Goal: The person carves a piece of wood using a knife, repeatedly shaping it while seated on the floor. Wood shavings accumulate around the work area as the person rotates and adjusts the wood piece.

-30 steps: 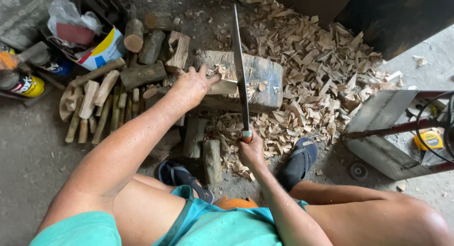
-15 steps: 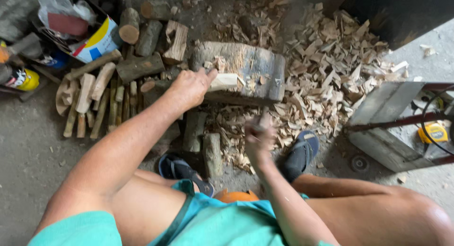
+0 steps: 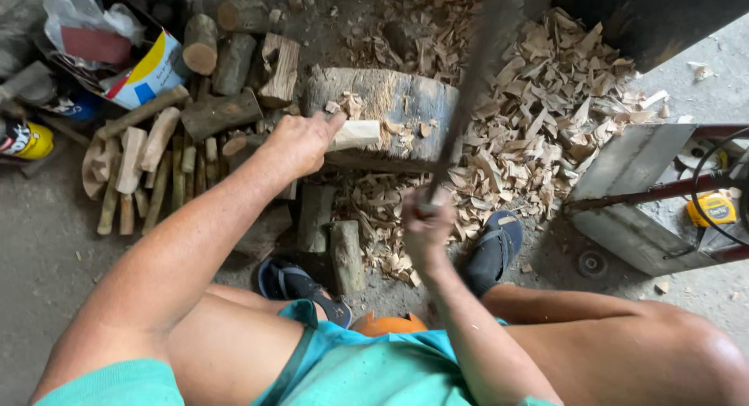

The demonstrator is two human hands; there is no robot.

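Head view, looking down: the left hand is closed around one end of a short pale split piece of wood, holding it flat on top of a big weathered log chopping block that lies on the dirty floor. The right hand is wrapped tight round the handle of a long dark blade, which shows as a motion-blurred streak slanting up over the right end of the block; exactly where its edge points cannot be told from the blur. A wide heap of pale wood chips spreads behind and to the right of the block, and a row of trimmed sticks lies to its left, near a few round bark-covered logs. Two dark sandals rest in front of the block. By the look of it, this is the chopping step, blade raised. A stroke would need the edge to land on the free end of the pale piece, well away from the left fingers pressing it down.
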